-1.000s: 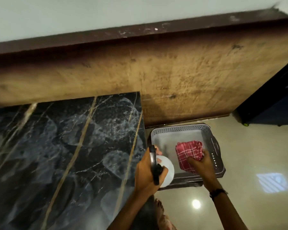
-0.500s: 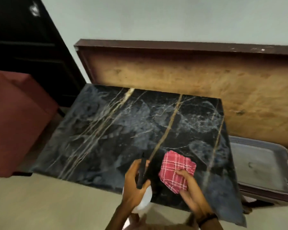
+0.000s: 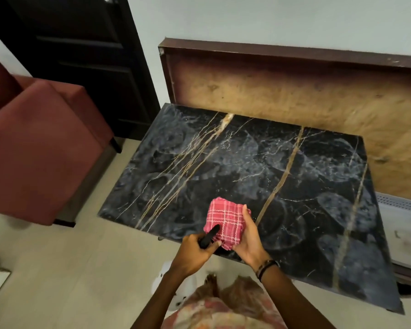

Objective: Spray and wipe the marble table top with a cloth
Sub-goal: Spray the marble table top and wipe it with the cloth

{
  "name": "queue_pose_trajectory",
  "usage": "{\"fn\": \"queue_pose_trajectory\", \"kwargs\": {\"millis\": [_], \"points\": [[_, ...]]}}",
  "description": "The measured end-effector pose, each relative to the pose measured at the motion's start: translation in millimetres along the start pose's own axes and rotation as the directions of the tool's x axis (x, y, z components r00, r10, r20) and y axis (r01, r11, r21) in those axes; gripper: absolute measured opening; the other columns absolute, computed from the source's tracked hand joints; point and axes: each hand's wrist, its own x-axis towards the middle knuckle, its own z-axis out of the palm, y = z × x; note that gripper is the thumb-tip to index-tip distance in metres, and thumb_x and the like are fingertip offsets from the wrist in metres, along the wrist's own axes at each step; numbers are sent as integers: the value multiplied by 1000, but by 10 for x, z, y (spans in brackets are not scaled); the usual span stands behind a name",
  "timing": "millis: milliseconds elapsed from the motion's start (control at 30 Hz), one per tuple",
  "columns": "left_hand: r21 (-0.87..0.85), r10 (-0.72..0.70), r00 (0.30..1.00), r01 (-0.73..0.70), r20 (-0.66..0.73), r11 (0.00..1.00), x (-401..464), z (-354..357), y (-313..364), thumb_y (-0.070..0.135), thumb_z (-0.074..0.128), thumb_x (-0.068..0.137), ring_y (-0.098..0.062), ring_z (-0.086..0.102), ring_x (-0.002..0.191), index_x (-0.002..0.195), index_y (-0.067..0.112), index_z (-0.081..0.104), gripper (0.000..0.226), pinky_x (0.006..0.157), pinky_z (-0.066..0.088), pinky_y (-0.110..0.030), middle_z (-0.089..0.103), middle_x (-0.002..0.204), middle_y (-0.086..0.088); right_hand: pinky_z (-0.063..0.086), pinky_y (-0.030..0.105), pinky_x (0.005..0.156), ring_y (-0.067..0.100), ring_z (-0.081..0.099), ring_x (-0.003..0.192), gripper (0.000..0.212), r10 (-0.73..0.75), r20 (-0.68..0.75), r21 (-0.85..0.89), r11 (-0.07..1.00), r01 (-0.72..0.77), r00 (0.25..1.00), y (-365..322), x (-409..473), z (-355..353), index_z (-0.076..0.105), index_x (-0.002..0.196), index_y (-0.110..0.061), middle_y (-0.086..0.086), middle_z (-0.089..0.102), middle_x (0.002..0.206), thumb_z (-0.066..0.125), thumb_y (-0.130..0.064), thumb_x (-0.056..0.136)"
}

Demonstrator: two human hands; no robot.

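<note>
Since a moment ago, both hands have come up over the marble desk (image 3: pixel 259 176). Left hand (image 3: pixel 195 252) grips the spray bottle (image 3: pixel 208 236); right hand (image 3: pixel 249 238) holds the folded red checked cloth (image 3: pixel 226 219) above its near edge. Spraying looks next: aim at bare marble.

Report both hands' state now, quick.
Left hand: closed around the spray bottle, gripping its black trigger head.
Right hand: closed on the red checked cloth.
</note>
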Motion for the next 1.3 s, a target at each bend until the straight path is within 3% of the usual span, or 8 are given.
{"fn": "queue_pose_trajectory", "kwargs": {"millis": [200, 300, 433, 667, 867, 1000, 1133, 1300], "points": [[15, -75, 997, 75, -5, 997, 42, -135, -83, 46, 70, 77, -9, 34, 41, 64, 0, 59, 49, 45, 27, -16, 43, 49, -4, 48, 50, 96, 35, 62, 111, 63, 17, -14, -40, 999, -17, 1000, 110, 110, 97, 57, 126, -6, 21, 65, 120, 39, -57, 93], [-41, -104, 993, 107, 60, 993, 58, -226, -36, 48, 70, 76, -9, 45, 42, 75, 0, 65, 49, 49, 37, -22, 60, 61, -13, 46, 52, 100, 36, 61, 113, 63, 18, -7, -48, 999, -19, 1000, 132, 171, 90, 58, 125, -7, 21, 64, 121, 40, -58, 92], [-79, -88, 988, 98, 129, 992, 83, -316, 108, 40, 71, 77, 4, 51, 38, 91, 5, 69, 38, 45, 37, -10, 69, 74, -7, 47, 51, 98, 35, 63, 110, 63, 34, 8, -76, 997, -34, 999, 129, 235, 105, 60, 123, -7, 22, 65, 120, 39, -58, 93], [-93, -99, 995, 100, 16, 991, 187, -330, 167, 56, 69, 70, -31, 69, 80, 82, 7, 69, 51, 77, 56, -41, 72, 87, -22, 49, 49, 95, 35, 63, 109, 68, 73, 14, -110, 991, -71, 997, 104, 369, 186, 59, 126, -7, 22, 64, 121, 39, -62, 91], [-55, -102, 990, 107, 97, 993, 234, -490, 227, 42, 71, 77, 1, 51, 39, 83, 8, 69, 34, 45, 38, -12, 67, 68, -12, 51, 45, 91, 30, 65, 105, 66, 102, 71, -146, 985, -91, 992, -28, 524, 321, 60, 124, -8, 17, 68, 115, 35, -61, 94], [-54, -106, 994, 108, 37, 993, 264, -557, 178, 43, 73, 75, -1, 44, 35, 61, 16, 60, 33, 47, 35, -17, 57, 55, -4, 53, 39, 79, 25, 69, 91, 61, 139, 101, -178, 977, -120, 985, 0, 592, 457, 63, 116, -8, 12, 72, 102, 34, -58, 95], [-59, -116, 992, 113, -50, 992, 331, -681, 57, 35, 74, 77, -1, 43, 33, 49, 21, 50, 39, 40, 31, -10, 40, 40, 12, 55, 42, 81, 30, 67, 99, 67, 156, 86, -173, 975, -140, 984, 105, 650, 633, 60, 123, -6, 18, 67, 114, 40, -61, 91], [-128, -136, 990, 130, -44, 983, 452, -1071, -195, 49, 73, 71, -11, 62, 55, 69, 11, 68, 38, 54, 46, -18, 67, 60, -3, 50, 49, 95, 35, 63, 109, 69, 123, 55, -132, 985, -115, 991, 276, 847, 915, 57, 127, -6, 22, 63, 122, 43, -61, 89]]}}
